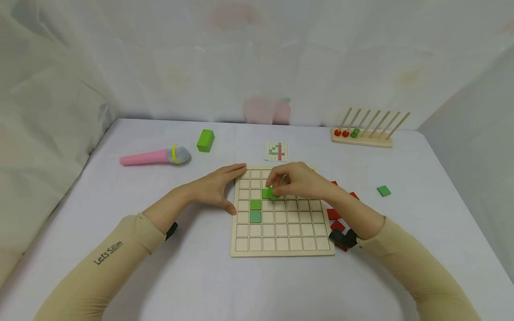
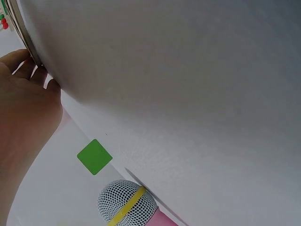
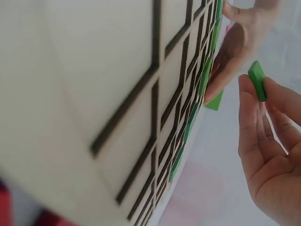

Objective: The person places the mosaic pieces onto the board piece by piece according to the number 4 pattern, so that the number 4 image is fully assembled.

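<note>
Above the wooden grid board (image 1: 263, 256), the right hand (image 1: 299, 180) pinches a small green square tile (image 3: 257, 80) between thumb and fingertips. The left hand (image 1: 213, 185) lies along the board's left edge, thumb and fingers spread and touching it; in the left wrist view its fingers (image 2: 38, 75) meet the board's side. A light green tile (image 1: 255, 204) sits in a cell, with a darker green tile (image 1: 255, 217) in the cell nearer the person. Another green tile (image 1: 264, 193) shows just beside the held one. The right hand covers part of the board's far rows.
Several red tiles (image 1: 333, 214) lie right of the board, partly under the right forearm. Farther right is a loose green tile (image 1: 383, 191). Behind stand a pattern card (image 1: 276, 151), a peg stand with beads (image 1: 361, 140), a green block (image 1: 205, 141) and a pink microphone (image 1: 146, 158).
</note>
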The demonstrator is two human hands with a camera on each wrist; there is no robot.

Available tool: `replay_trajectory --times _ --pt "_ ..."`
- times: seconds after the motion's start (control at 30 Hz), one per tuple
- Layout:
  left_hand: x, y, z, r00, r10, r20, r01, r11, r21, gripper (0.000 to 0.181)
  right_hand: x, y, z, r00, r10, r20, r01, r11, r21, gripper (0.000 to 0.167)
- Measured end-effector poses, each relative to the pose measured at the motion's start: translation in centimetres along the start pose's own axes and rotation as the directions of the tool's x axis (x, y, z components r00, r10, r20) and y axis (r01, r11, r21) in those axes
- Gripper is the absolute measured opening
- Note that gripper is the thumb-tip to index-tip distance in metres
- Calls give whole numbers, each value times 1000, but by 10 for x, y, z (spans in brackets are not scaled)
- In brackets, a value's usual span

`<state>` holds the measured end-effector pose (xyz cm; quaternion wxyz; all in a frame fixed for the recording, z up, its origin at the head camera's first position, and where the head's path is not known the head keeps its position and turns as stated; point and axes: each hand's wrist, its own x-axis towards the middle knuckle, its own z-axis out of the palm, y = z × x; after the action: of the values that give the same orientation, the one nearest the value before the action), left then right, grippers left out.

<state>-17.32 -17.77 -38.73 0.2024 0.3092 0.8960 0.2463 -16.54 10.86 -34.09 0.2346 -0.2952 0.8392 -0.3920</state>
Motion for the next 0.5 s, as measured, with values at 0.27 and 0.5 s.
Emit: replay_trajectory --times 0.27,0.5 --pt "0 -2 0 1000 14 -1 -14 1000 2 124 9 -9 8 998 3 58 -1 999 -34 13" --pt "1 -1 0 1000 11 -2 -11 1000 5 124 13 -10 16 988 24 153 -6 993 -116 14"
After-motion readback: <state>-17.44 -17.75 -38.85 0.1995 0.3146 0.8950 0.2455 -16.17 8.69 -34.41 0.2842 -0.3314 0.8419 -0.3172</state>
